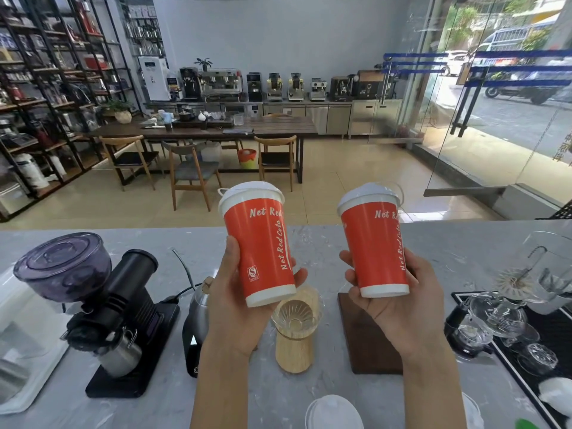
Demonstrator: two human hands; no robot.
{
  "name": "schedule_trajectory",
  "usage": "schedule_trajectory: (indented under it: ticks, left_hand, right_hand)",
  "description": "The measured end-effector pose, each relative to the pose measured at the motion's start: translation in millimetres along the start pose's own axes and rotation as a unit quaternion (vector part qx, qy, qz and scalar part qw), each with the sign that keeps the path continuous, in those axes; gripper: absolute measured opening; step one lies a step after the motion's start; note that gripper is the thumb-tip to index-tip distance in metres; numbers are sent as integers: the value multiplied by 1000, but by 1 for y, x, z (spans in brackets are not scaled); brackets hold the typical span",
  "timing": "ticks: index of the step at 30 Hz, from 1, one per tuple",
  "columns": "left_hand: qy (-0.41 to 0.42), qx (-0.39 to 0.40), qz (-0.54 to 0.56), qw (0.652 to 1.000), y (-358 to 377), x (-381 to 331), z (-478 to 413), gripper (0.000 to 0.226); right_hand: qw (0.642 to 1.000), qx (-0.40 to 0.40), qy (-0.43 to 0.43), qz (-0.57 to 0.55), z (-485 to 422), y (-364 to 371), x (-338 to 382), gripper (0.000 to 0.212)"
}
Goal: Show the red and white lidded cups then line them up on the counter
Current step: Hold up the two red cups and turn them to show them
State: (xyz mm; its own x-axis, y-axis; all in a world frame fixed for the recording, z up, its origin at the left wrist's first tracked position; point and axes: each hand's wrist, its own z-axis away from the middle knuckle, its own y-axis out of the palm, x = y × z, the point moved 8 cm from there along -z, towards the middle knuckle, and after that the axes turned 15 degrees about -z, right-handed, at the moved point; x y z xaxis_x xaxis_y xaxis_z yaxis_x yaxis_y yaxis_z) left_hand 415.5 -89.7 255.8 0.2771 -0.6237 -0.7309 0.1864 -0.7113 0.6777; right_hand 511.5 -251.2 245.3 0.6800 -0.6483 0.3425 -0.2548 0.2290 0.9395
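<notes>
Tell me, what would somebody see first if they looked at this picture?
First, the two red and white lidded cups held up in the middle: the left cup in the left hand, the right cup in the right hand, both above the grey counter. Next, the black coffee grinder on the counter's left side, and the glass dripper on a wooden stand between the hands.

The left hand is hiding most of the kettle — the right hand is covering part of the wooden board; white lids are running off the bottom edge.
</notes>
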Motion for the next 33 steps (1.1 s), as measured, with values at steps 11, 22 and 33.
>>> schedule_trajectory:
  ticks: [11, 22, 33]
  left_hand:
    - [-5, 1, 50, 999, -2, 2, -2, 85]
    - [-8, 56, 63, 996, 1, 4, 1, 79]
    - [-8, 38, 8, 999, 4, 8, -2, 73]
  right_hand:
    - [1000, -12, -11, 26, 0, -4, 0, 57]
    - [997, -46, -47, 52, -3, -13, 5, 66]
    - [999, -31, -6, -7, -3, -8, -3, 60]
